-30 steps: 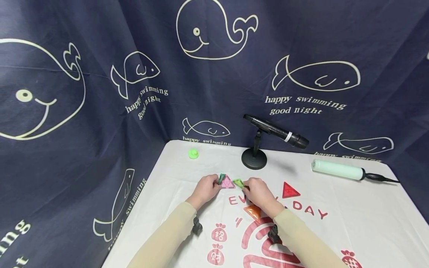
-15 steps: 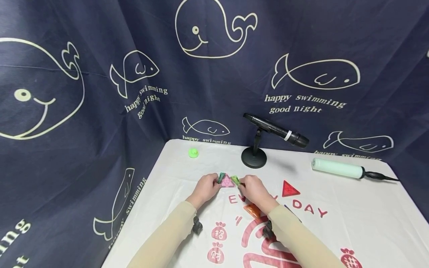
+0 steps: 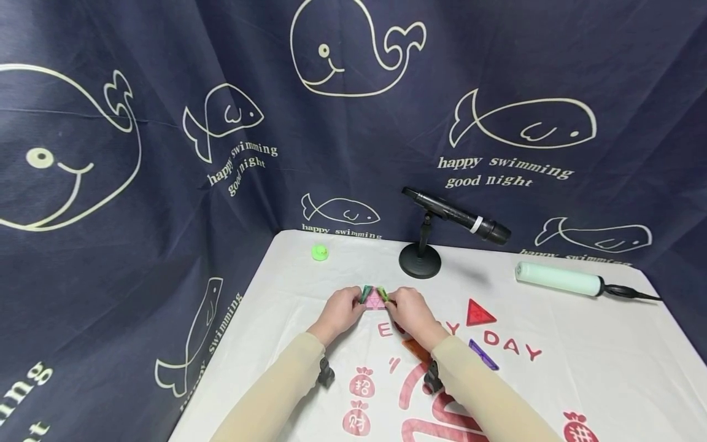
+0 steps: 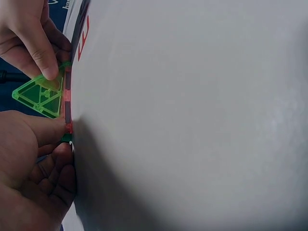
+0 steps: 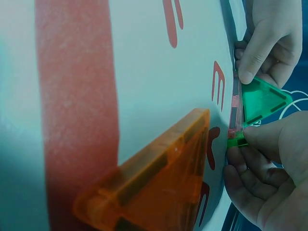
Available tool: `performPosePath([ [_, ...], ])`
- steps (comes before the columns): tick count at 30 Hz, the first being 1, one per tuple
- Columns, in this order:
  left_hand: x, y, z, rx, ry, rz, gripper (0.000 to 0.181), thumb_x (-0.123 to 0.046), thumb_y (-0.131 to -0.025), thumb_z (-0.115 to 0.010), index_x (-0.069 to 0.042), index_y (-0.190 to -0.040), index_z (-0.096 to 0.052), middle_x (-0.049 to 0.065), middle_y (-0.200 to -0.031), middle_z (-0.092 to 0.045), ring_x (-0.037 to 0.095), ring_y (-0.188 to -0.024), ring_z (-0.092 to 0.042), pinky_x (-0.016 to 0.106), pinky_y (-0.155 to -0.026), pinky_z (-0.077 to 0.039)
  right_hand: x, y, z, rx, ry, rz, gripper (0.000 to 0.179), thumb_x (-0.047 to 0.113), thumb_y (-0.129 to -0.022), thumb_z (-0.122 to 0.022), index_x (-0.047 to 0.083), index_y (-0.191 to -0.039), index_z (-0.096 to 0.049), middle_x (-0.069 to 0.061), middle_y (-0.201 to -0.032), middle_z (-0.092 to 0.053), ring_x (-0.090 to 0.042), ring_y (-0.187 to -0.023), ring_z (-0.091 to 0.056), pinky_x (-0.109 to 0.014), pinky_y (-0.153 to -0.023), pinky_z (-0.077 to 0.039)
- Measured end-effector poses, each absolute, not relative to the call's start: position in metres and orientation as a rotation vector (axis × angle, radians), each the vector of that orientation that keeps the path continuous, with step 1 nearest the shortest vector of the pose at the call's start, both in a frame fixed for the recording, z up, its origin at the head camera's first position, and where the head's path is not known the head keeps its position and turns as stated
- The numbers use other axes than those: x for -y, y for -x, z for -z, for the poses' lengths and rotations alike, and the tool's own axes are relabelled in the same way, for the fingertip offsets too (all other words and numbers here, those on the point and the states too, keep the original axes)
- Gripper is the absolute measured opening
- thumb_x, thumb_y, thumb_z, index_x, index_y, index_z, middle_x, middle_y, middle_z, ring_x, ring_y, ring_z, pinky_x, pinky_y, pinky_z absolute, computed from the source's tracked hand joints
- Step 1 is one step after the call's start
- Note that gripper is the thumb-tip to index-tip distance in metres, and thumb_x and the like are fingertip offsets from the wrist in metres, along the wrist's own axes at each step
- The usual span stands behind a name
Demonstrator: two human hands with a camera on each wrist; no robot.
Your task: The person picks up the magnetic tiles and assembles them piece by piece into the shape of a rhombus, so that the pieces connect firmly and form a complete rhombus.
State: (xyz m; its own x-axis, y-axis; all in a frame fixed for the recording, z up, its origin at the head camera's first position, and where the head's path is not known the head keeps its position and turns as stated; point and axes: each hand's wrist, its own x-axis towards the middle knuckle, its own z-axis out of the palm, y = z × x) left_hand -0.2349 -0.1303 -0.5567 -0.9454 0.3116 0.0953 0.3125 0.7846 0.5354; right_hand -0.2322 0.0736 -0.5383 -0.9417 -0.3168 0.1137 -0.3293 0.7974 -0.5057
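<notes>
Pink triangular tile (image 3: 375, 299), flat on the white cloth (image 3: 596, 344) between the two hands and just ahead of the printed red lettering (image 3: 510, 347). At its left side, dark green triangular tile (image 3: 366, 294), raised on edge; at its right side, lime triangular tile (image 3: 382, 294), likewise raised. Left hand (image 3: 339, 310): drawn into a pinch, thumb and fingers about the dark green tile. Right hand (image 3: 411, 313): a matching pinch on the lime tile. Grip low on both tiles, presumably to steady the bottom edges along the pink sides while leaving the upper points free. Full edge-to-edge contact impossible to confirm at this scale.

Nearer the body, orange triangular tile (image 5: 154, 173), partly hidden in the head view by the right forearm. Farther right, red triangular tile (image 3: 479, 313) and purple tile (image 3: 483, 355), lying apart from the hands, probably set aside to leave working space.

Surface and room: cloth lightly creased, with red characters and large red strokes. Toward the back, green toy duck (image 3: 320, 252), black microphone (image 3: 453, 215) tilted on a round-based stand (image 3: 420, 261), and mint-coloured cylinder (image 3: 558, 278) with a black tapering end. Behind and to the left, navy curtain (image 3: 248, 49) with pale whale and fish outlines.
</notes>
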Motion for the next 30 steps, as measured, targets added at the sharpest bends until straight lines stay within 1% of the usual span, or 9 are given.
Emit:
performPosePath([
  [8, 0.1282, 0.2329, 0.5538, 2.970, 0.537, 0.862, 0.022, -0.011, -0.097, -0.073, -0.014, -0.084, -0.057, -0.004, -0.071, -0.052, 0.012, -0.066, -0.048, 0.030, -0.061, -0.043, -0.0732, 0.2333, 0.5395, 2.953, -0.527, -0.828, 0.008, 0.011, -0.094, -0.078, 0.009, -0.100, -0.083, -0.005, -0.093, -0.077, -0.027, -0.094, -0.073, -0.045, -0.085, -0.057],
  [15, 0.1262, 0.2326, 0.5596, 2.955, 0.618, 0.711, 0.021, -0.014, -0.100, -0.071, -0.013, -0.086, -0.056, -0.004, -0.076, -0.050, 0.014, -0.071, -0.050, 0.033, -0.066, -0.045, -0.0745, 0.2324, 0.5409, 2.906, -0.596, -0.744, 0.010, 0.009, -0.092, -0.079, 0.009, -0.101, -0.084, -0.006, -0.085, -0.074, -0.030, -0.087, -0.073, -0.047, -0.081, -0.057],
  [18, 0.1254, 0.2321, 0.5614, 2.956, 0.618, 0.678, 0.019, -0.015, -0.100, -0.071, -0.014, -0.087, -0.057, -0.004, -0.077, -0.051, 0.013, -0.071, -0.051, 0.033, -0.066, -0.048, -0.0740, 0.2318, 0.5420, 2.909, -0.588, -0.734, 0.012, 0.010, -0.092, -0.080, 0.008, -0.104, -0.084, -0.007, -0.087, -0.074, -0.029, -0.088, -0.073, -0.047, -0.082, -0.057],
  [21, 0.1243, 0.2308, 0.5612, 2.956, 0.623, 0.654, 0.017, -0.015, -0.100, -0.071, -0.014, -0.089, -0.058, -0.004, -0.078, -0.053, 0.013, -0.072, -0.053, 0.034, -0.068, -0.050, -0.0732, 0.2310, 0.5431, 2.921, -0.577, -0.728, 0.014, 0.011, -0.093, -0.080, 0.007, -0.106, -0.083, -0.007, -0.088, -0.074, -0.029, -0.089, -0.072, -0.046, -0.082, -0.057],
  [24, 0.1233, 0.2295, 0.5599, 2.963, 0.620, 0.618, 0.015, -0.015, -0.101, -0.070, -0.014, -0.091, -0.059, -0.004, -0.080, -0.054, 0.013, -0.074, -0.055, 0.035, -0.070, -0.052, -0.0721, 0.2302, 0.5424, 2.922, -0.579, -0.704, 0.015, 0.011, -0.093, -0.080, 0.006, -0.107, -0.082, -0.007, -0.086, -0.072, -0.028, -0.086, -0.071, -0.045, -0.081, -0.057],
  [30, 0.1233, 0.2289, 0.5576, 2.972, 0.613, 0.594, 0.013, -0.016, -0.101, -0.069, -0.014, -0.093, -0.059, -0.004, -0.080, -0.053, 0.013, -0.074, -0.055, 0.035, -0.071, -0.052, -0.0711, 0.2286, 0.5401, 2.922, -0.581, -0.685, 0.015, 0.013, -0.093, -0.080, 0.006, -0.106, -0.083, -0.004, -0.081, -0.067, -0.024, -0.081, -0.069, -0.043, -0.077, -0.057],
])
